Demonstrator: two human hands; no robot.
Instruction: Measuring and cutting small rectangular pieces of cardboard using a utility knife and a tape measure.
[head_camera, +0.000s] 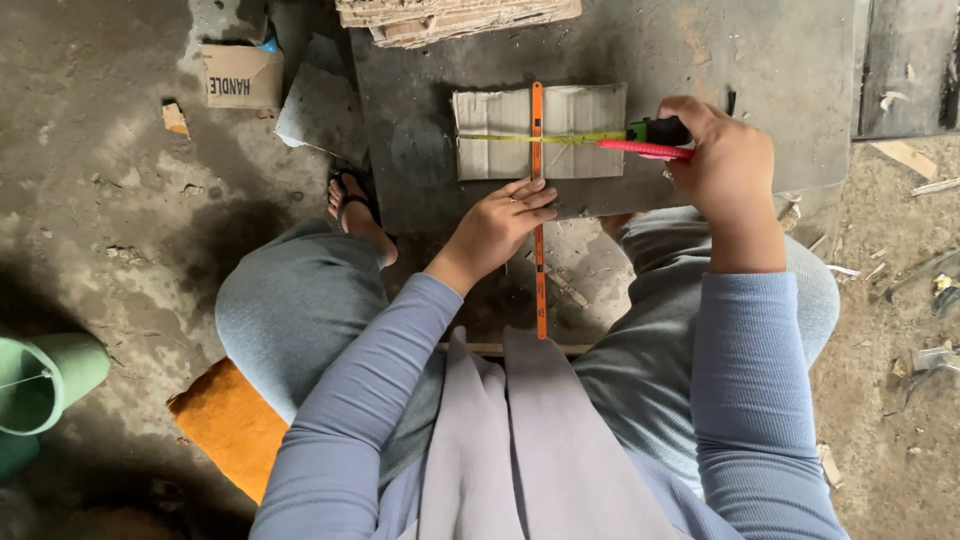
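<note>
A rectangular piece of cardboard (580, 130) lies flat on a grey board (760, 70) on the ground. A long orange hacksaw blade (538, 120) runs lengthwise across the cardboard toward me. My left hand (500, 222) presses its fingertips on the blade at the cardboard's near edge. My right hand (725, 165) grips a tape measure case (655, 130) and a red pencil (640, 150) at the cardboard's right edge. The yellow tape (500, 138) is stretched leftward across the cardboard.
A stack of cardboard strips (460, 18) lies at the board's far edge. A small cardboard box (240, 75) sits far left, a green bucket (45, 385) at the left edge, an orange cushion (225, 425) under me. Scraps litter the ground on the right.
</note>
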